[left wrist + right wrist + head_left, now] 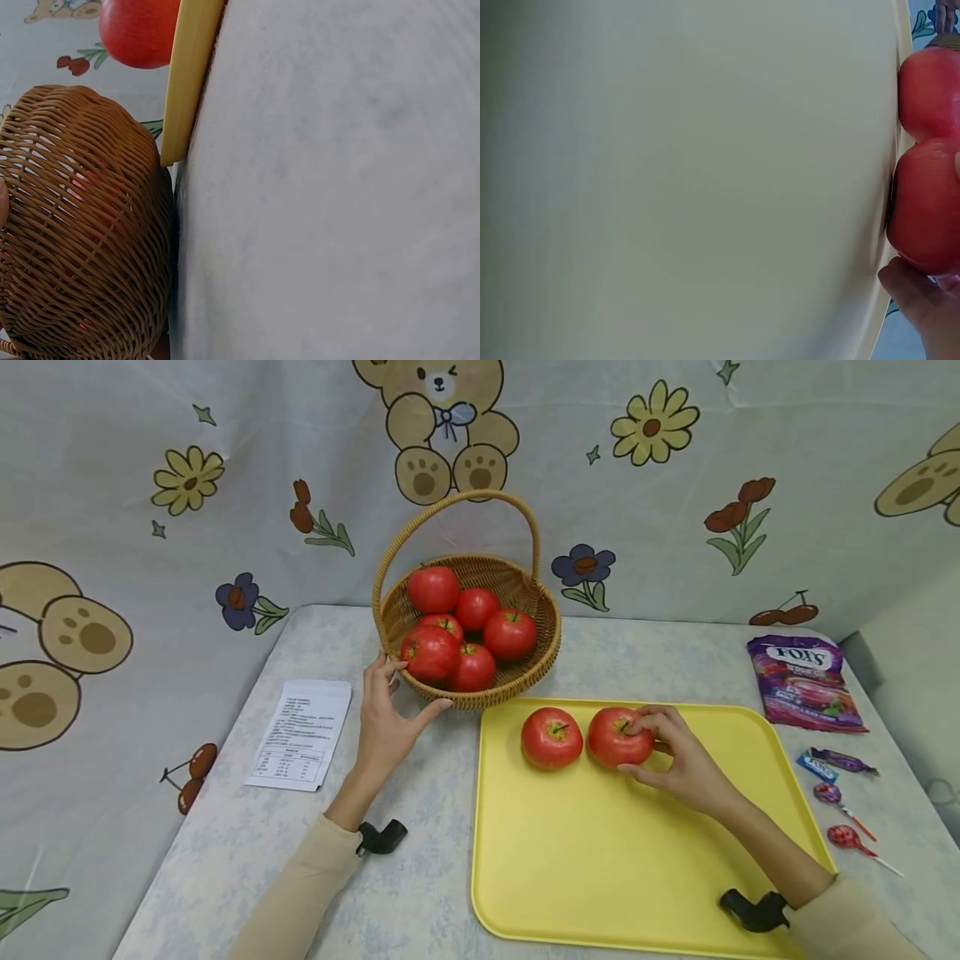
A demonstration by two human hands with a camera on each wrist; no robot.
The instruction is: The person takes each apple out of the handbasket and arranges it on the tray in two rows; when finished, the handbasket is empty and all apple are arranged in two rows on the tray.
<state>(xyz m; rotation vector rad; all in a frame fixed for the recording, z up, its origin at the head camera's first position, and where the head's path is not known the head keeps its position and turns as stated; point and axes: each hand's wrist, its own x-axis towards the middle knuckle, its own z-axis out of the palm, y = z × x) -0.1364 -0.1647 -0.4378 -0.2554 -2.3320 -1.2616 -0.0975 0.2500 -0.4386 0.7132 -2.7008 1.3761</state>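
A wicker basket (551,647) with a tall arched handle stands at the back of the table, holding several red apples (510,635). My left hand (386,722) holds the basket's front left side, with bent fingers at the rim and the thumb spread along the outer wall. On the yellow tray (600,868), two red apples sit side by side near the far edge. My right hand (686,760) grips the right apple (611,743) between thumb and fingers, from its right side. The left apple (551,739) is untouched. In the right wrist view the two apples touch.
A white printed packet (300,735) lies left of the basket. Right of the tray are a purple candy bag (806,681), small wrapped candies (843,760) and two lollipops (843,835). A patterned cloth (525,435) hangs behind the table.
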